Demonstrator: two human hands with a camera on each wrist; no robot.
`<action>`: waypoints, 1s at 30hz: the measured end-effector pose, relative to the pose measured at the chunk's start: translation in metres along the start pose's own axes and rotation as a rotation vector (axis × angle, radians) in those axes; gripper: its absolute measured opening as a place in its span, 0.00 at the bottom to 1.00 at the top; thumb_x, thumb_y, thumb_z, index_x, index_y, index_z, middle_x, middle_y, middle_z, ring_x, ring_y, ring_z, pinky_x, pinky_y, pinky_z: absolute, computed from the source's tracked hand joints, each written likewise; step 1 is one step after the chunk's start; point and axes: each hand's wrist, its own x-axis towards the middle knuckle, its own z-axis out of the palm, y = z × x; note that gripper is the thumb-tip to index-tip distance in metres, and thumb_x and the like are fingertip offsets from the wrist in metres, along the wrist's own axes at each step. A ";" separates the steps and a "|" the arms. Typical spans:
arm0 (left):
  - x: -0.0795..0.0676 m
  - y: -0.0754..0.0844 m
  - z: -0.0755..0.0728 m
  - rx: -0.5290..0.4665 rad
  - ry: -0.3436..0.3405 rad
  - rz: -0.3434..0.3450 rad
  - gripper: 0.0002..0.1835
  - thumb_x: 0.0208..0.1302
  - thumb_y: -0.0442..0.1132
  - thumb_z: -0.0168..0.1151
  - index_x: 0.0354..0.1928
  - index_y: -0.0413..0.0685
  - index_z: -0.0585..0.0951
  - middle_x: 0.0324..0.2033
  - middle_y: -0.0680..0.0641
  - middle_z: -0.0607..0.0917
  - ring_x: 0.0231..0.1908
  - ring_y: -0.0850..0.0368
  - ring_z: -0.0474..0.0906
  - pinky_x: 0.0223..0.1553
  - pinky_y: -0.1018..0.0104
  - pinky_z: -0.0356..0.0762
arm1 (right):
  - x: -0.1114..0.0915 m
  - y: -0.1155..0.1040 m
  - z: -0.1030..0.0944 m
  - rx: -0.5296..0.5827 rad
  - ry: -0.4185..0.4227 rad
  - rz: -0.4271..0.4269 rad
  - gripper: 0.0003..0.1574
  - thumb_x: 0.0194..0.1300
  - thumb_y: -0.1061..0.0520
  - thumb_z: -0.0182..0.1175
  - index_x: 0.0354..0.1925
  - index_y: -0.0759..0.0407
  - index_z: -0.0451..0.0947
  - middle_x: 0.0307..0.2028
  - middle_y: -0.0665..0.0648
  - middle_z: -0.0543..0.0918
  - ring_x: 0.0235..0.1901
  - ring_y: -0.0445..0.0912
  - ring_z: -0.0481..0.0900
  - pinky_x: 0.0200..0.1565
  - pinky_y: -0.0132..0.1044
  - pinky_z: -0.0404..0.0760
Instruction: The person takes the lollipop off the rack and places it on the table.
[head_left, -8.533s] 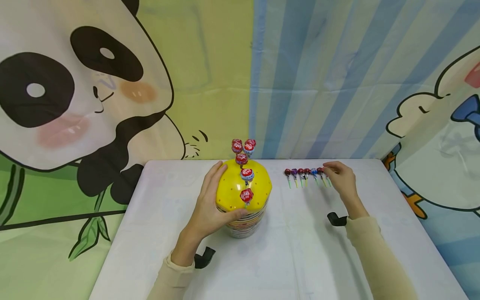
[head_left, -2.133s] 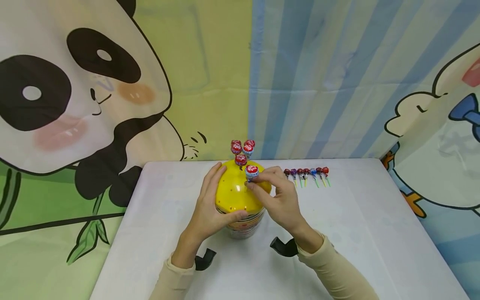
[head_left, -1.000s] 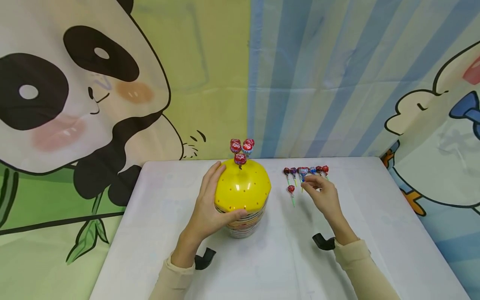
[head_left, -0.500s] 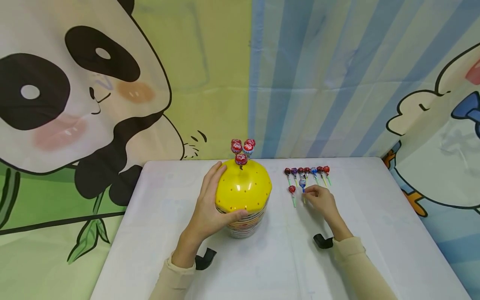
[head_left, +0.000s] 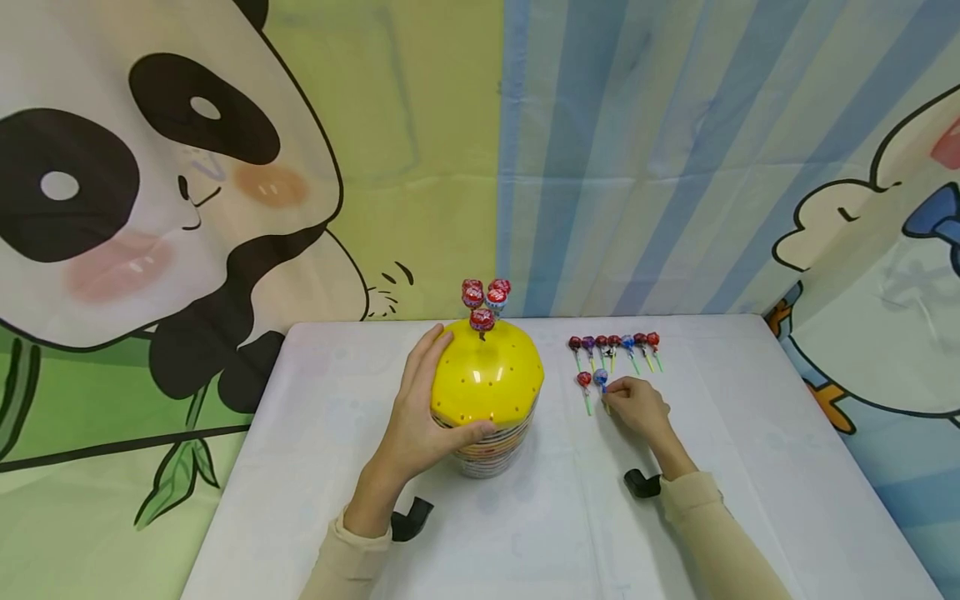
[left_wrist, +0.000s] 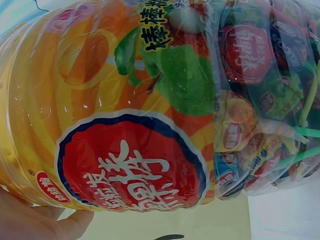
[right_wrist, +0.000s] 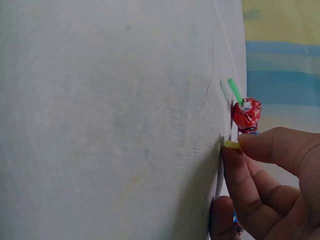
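My left hand (head_left: 420,412) grips a clear plastic jar (head_left: 487,454) by its domed yellow lid (head_left: 487,379), thumb in front and fingers at the left side. Small holes dot the lid, and several wrapped lollipops (head_left: 482,318) stand upright at its back. In the left wrist view the jar's orange label (left_wrist: 130,160) shows beside more lollipops seen through the plastic. On the table to the right, my right hand (head_left: 639,407) pinches a blue-wrapped lollipop (head_left: 601,377) by its yellow stick (right_wrist: 231,144). Just left of it lies a red lollipop (head_left: 584,379) with a green stick.
Behind my right hand, a row of several lollipops (head_left: 614,341) lies on the white tabletop (head_left: 765,467), heads toward the back edge. A printed cloth backdrop (head_left: 637,167) hangs behind the table. Black camera mounts (head_left: 641,483) stick out at both wrists.
The front two lollipops have left the lid; a red one now lies on the table. My right hand has carried the blue one from the lid to beside it. My left hand has stayed put.
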 end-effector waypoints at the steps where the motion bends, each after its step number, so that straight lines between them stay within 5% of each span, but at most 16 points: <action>1: 0.000 0.000 0.000 0.000 0.001 0.001 0.58 0.46 0.59 0.79 0.78 0.65 0.56 0.77 0.55 0.50 0.71 0.53 0.58 0.63 0.44 0.68 | 0.000 0.000 0.000 -0.002 0.002 -0.003 0.12 0.66 0.50 0.64 0.41 0.58 0.83 0.31 0.50 0.87 0.38 0.54 0.81 0.53 0.69 0.61; 8: 0.000 0.000 0.000 0.006 0.003 0.003 0.58 0.47 0.60 0.79 0.78 0.64 0.56 0.77 0.48 0.51 0.71 0.52 0.58 0.63 0.43 0.68 | 0.000 -0.001 0.001 -0.010 0.002 -0.005 0.12 0.65 0.50 0.64 0.40 0.58 0.84 0.32 0.51 0.87 0.39 0.55 0.81 0.53 0.70 0.59; 17: 0.000 0.001 0.000 0.006 0.003 -0.006 0.58 0.46 0.59 0.79 0.78 0.65 0.56 0.77 0.58 0.50 0.70 0.53 0.59 0.63 0.44 0.68 | -0.002 -0.003 0.001 -0.036 -0.006 -0.010 0.15 0.65 0.49 0.64 0.42 0.59 0.83 0.34 0.52 0.87 0.41 0.57 0.80 0.51 0.68 0.61; 30: -0.001 0.000 0.000 0.007 0.004 -0.007 0.58 0.46 0.59 0.79 0.78 0.66 0.56 0.77 0.57 0.50 0.70 0.53 0.59 0.63 0.43 0.68 | -0.004 0.000 -0.002 -0.028 -0.009 -0.036 0.16 0.67 0.48 0.62 0.44 0.59 0.84 0.36 0.54 0.87 0.43 0.58 0.80 0.53 0.70 0.61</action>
